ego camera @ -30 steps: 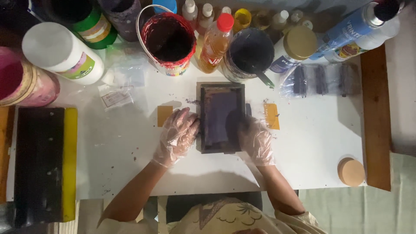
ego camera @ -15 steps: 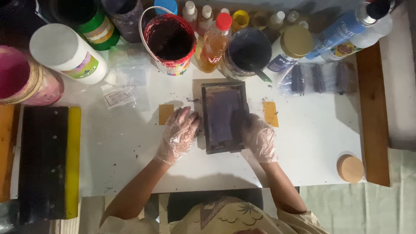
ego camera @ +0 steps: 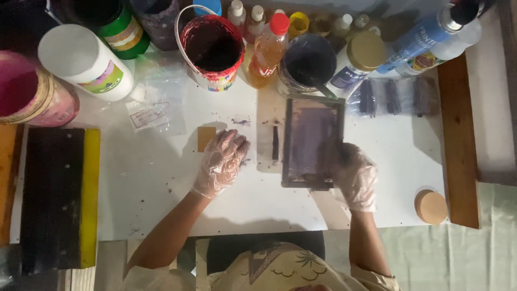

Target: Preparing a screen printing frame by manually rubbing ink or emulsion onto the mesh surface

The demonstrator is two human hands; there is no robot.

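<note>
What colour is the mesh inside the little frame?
Purple, seen in the head view: the frame under the right hand.

Clear plastic bag with white-and-red label point(ego camera: 152, 114) just up-left of left hand point(ego camera: 221, 161). White cylindrical jar with multicoloured label point(ego camera: 86, 62) farther up-left. Blue-labelled white bottle point(ego camera: 425, 35) well above right hand point(ego camera: 353, 175).

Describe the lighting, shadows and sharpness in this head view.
Head view: dim, warm light; the white table is brightest mid-frame, the top-left corner falls into deep shadow. Soft shadows lie beside the left hand in a clear plastic glove and the right gloved hand on the small dark-framed screen. Slightly soft focus, no strong glare.
</note>
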